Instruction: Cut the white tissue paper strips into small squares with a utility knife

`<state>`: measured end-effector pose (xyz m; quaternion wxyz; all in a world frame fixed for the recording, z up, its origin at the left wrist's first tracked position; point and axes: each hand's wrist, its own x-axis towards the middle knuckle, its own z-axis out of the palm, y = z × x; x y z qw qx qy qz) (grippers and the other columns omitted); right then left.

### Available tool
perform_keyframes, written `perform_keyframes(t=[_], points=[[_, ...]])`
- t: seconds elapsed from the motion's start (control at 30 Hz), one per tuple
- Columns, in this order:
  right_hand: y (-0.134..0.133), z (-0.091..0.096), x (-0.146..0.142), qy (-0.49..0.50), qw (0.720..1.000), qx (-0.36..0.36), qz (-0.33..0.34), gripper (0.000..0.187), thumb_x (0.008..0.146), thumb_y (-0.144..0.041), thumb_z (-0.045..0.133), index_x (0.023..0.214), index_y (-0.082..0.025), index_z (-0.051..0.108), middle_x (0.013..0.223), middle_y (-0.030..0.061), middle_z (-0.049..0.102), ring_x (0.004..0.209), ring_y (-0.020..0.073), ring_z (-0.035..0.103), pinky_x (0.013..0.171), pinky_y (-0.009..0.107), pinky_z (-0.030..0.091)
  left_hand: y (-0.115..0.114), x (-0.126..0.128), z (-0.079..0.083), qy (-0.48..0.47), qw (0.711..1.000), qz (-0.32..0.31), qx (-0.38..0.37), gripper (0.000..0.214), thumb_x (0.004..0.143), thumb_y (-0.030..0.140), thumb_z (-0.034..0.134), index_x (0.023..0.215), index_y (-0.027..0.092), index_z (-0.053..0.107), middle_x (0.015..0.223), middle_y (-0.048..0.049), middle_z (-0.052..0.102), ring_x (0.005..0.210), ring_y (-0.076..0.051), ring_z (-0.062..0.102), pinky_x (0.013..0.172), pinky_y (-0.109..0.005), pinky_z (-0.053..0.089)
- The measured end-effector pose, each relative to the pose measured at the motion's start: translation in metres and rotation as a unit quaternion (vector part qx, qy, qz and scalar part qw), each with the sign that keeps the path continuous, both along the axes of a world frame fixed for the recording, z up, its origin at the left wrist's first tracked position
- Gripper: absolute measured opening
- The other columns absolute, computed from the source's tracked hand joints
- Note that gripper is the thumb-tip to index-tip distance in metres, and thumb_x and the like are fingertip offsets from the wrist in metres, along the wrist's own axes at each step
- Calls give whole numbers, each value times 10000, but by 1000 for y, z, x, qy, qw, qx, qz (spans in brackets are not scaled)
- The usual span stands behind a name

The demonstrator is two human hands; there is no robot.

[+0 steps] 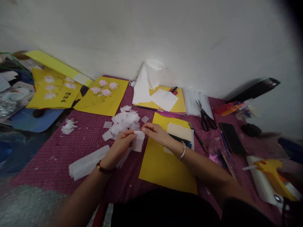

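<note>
White paper piece sat mid-frame, just left of the right hand and just right of the left hand; basically in the gap between them. Long axis ran roughly top to bottom of the frame, lower end hanging free toward the bottom edge. Left was the nearer hand by a bit: thumb and fingers pinched shut on its upper left edge, thumb on top. Right had thumb and index nearly closed, looked pinched on the upper right corner; exact contact there too small to confirm.

Pose: left forearm came up from lower left, wrist bent slightly, brown wristband showing. Right forearm came in from lower right, flatter, silver bangle at the wrist, passing over the yellow sheet.

Around them: loose pile of paper squares right above the left hand, folded white strip lower left, partly behind the left wrist. Scissors lay well apart, right of centre.
</note>
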<state>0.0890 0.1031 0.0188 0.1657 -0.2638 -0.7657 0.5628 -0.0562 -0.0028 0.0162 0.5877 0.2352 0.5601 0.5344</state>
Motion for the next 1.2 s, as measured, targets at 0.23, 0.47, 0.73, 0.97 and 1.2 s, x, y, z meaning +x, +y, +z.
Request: perform_keyframes(t=[0.23,0.47,0.73,0.97,1.2], points=[[2,-11,-5,4,994,-110,-5,196,783,-358,609,719,-187,537,628,-47,479,580,109,423,567,253,330,-2,-1,-9,72,997,-26,28,149,724,283,627,625,171,628,527,49,491,485,-90,372,472,-212,270],[-2,-10,-7,23,996,-74,-50,132,764,-258,600,694,-192,510,648,-44,493,594,107,421,567,248,326,4,0,-9,-27,999,-33,-22,531,728,676,540,638,158,618,529,-23,555,478,-137,500,477,-255,411],[-9,-6,-6,9,987,99,-130,115,759,-228,557,683,-206,472,640,-38,509,592,115,453,554,247,334,0,6,-8,91,994,-53,19,323,745,486,659,703,167,636,608,-8,592,527,-136,531,468,-235,433],[-8,0,-4,8,991,99,-94,100,811,-244,532,731,-204,487,661,-34,525,607,120,482,565,248,366,1,12,-4,218,975,-36,39,222,778,285,532,580,185,557,516,14,531,479,-126,480,448,-227,377],[13,5,103,-171,945,268,-71,207,852,-262,578,1032,-161,588,911,81,646,817,208,598,750,357,469,2,-2,-4,-11,1000,-12,-6,164,723,307,569,724,156,633,615,-39,651,505,-149,563,446,-246,428]])
